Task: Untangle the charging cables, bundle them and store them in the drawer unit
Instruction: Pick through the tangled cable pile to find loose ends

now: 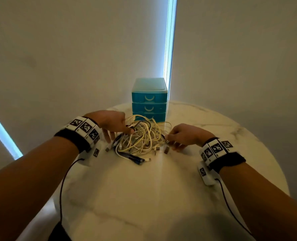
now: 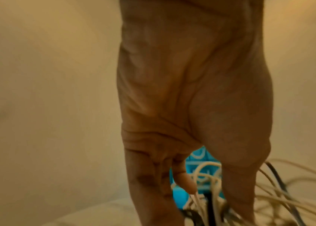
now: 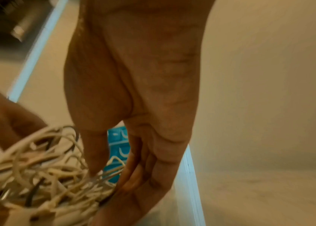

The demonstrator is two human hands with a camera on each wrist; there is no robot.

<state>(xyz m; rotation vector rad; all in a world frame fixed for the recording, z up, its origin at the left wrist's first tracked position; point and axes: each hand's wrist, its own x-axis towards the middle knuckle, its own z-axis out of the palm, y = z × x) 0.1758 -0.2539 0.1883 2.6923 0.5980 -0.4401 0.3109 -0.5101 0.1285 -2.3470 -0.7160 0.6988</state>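
A tangle of white, yellowish and dark charging cables (image 1: pixel 140 138) lies on the round marble table (image 1: pixel 144 197), just in front of the teal three-drawer unit (image 1: pixel 149 100), whose drawers are closed. My left hand (image 1: pixel 126 133) reaches into the left side of the tangle, thumb and index pinching strands while the other fingers point down. In the left wrist view the cables (image 2: pixel 209 183) run between the thumb and index of that hand (image 2: pixel 211 198). My right hand (image 1: pixel 168 139) pinches a cable end at the tangle's right edge. The right wrist view shows that hand (image 3: pixel 110 174) holding a white strand (image 3: pixel 114 169).
Loose connectors (image 1: pixel 159 150) and a dark blue cable end (image 1: pixel 137 160) spill toward me from the pile. The drawer unit stands at the table's far edge against pale blinds (image 1: pixel 74 58). Bare marble stretches in front of the pile and to the right.
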